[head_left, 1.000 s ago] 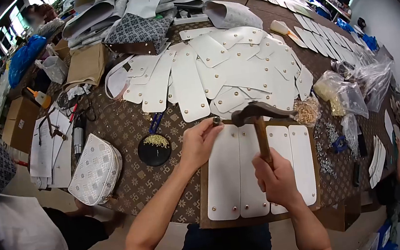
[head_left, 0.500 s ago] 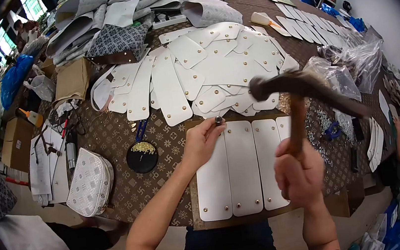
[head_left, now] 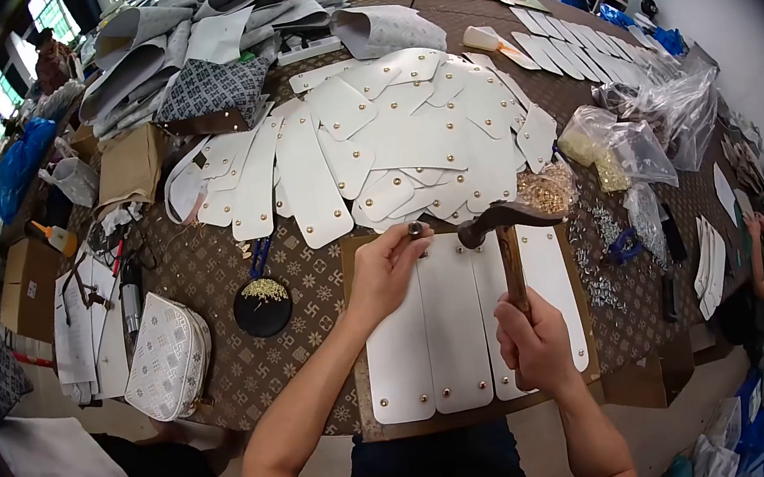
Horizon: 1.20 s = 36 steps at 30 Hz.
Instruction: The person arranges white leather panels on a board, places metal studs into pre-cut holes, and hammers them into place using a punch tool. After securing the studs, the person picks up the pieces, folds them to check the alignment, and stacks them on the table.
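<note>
My left hand (head_left: 384, 272) pinches a short metal setting punch (head_left: 415, 230) upright at the top edge of a white strip (head_left: 399, 355). Wrapped round the wooden handle of a hammer (head_left: 512, 265) is my right hand (head_left: 537, 339). The hammer's head is just right of the punch, apart from it. Several white strips with rounded corners and brass-coloured rivets lie side by side on a brown board (head_left: 368, 417). The hammer and right hand partly cover the strips on the right.
Beyond the board is a heap of riveted white pieces (head_left: 408, 140). A black dish (head_left: 264, 315) of small gold rivets and a white patterned bag (head_left: 166, 360) lie left. Right are loose rivets (head_left: 548, 189), blue-handled scissors (head_left: 626, 245) and plastic bags (head_left: 665, 132). Another person sits far right.
The hammer has come down and left, nearer the punch, and its head is now more level. My left hand keeps its pinch on the punch. The view has shifted slightly.
</note>
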Tool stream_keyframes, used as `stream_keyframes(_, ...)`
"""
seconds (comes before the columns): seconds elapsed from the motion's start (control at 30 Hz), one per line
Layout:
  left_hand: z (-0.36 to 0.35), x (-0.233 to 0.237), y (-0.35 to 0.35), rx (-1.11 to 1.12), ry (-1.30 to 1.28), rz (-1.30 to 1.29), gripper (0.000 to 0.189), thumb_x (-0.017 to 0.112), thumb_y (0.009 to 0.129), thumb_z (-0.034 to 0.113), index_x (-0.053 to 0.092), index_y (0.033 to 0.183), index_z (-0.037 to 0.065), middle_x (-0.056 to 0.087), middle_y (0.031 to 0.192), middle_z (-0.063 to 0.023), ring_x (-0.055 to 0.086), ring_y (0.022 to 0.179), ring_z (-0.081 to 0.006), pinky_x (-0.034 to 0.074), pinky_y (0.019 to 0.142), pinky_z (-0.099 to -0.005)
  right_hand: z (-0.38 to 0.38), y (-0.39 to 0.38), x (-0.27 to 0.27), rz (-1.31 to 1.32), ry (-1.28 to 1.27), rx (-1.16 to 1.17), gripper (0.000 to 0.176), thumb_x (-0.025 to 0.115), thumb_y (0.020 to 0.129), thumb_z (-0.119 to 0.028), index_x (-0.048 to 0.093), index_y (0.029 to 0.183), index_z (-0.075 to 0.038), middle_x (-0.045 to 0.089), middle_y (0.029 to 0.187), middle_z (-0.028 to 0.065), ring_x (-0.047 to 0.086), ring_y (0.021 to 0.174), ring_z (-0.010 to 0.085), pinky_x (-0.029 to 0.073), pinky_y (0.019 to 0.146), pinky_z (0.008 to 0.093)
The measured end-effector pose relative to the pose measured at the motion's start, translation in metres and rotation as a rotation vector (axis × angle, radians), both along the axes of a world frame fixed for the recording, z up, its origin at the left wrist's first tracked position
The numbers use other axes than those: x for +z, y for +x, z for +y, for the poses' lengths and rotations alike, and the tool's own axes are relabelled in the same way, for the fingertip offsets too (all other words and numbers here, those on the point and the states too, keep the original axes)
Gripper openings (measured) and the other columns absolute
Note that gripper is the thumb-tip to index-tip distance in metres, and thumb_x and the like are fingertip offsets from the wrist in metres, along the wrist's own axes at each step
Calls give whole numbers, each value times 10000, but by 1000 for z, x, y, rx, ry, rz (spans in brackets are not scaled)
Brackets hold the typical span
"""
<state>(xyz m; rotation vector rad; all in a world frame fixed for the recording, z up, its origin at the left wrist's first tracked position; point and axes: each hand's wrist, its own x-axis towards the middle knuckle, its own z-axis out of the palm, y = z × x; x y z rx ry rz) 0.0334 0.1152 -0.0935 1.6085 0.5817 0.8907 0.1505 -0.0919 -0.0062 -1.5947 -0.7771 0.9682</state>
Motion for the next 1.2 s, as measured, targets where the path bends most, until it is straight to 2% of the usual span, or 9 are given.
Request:
stream_keyframes(0.23, -3, -3, 11, -16, 24, 43, 143, 666, 995, 42, 724, 1117, -8, 757, 890, -29, 612, 796, -24, 502, 737, -206, -8, 9, 29, 45, -48, 21, 206, 580, 1075, -209, 594, 1017, -12, 527, 627, -21, 455, 476, 38, 372, 438, 242)
stream_keyframes(0.37, -5, 0, 10, -21, 34, 92, 143, 666, 993, 40, 724, 1117, -1, 746, 856, -31, 585, 759, -25, 496, 705, -212, -2, 4, 83, -97, 654, -56, 158, 512, 1061, -114, 574, 1051, 31, 537, 615, -29, 463, 502, 29, 362, 467, 219)
stream_keyframes(0.4, -6, -1, 10, -21, 54, 71, 145, 666, 991, 41, 723, 1119, 0, 739, 837, -28, 570, 739, -27, 492, 687, -215, 4, -1, 77, -95, 653, -56, 158, 512, 1061, -114, 574, 1051, 31, 537, 615, -29, 463, 502, 29, 362, 467, 219)
stream_keyframes(0.5, -1, 1, 12, -10, 86, 78, 151, 669, 989, 45, 720, 1125, -1, 729, 812, -29, 556, 715, -31, 489, 669, -221, 26, 5, 36, -145, 386, -35, 199, 554, 1058, -171, 578, 1024, 24, 554, 606, 12, 520, 515, 89, 405, 483, 277)
stream_keyframes(0.57, -5, 1, 4, -26, 83, 137, 155, 671, 989, 48, 718, 1129, -1, 727, 806, -33, 557, 711, -33, 490, 668, -224, 27, 11, 7, -502, -132, 204, 275, 615, 1052, -245, 577, 981, 18, 562, 610, 92, 590, 579, 215, 475, 568, 399)
stream_keyframes(0.7, 0, -7, 16, -45, 66, 26, 158, 646, 1016, 47, 704, 1144, -26, 752, 942, -33, 629, 842, -47, 518, 777, -222, -4, 12, -1, -73, -5, -30, 210, 554, 1080, -199, 582, 969, -23, 536, 616, -6, 482, 472, 51, 375, 435, 249)
stream_keyframes(1.03, -10, -12, 58, -183, -67, 37, 183, 653, 1020, 53, 676, 1175, -43, 759, 1021, -63, 671, 917, -83, 540, 854, -245, -28, 29, 13, 3, -37, -129, 206, 567, 1078, -214, 588, 1017, -17, 536, 622, -9, 464, 467, 50, 373, 429, 247)
stream_keyframes(1.17, -12, -12, 57, -187, 21, 30, 197, 679, 1006, 63, 675, 1162, -57, 765, 983, -90, 680, 883, -84, 547, 831, -250, -33, 35, 75, -260, 335, -118, 159, 529, 1052, -117, 584, 1000, 22, 550, 627, -10, 463, 483, 39, 373, 452, 229)
stream_keyframes(1.2, -12, -12, 57, -187, 20, 32, 197, 679, 1006, 63, 675, 1162, -57, 765, 983, -90, 680, 883, -84, 547, 831, -250, -27, 27, 85, -122, 593, -175, 143, 499, 1032, -66, 584, 970, 31, 562, 634, -30, 455, 496, 23, 366, 466, 219)
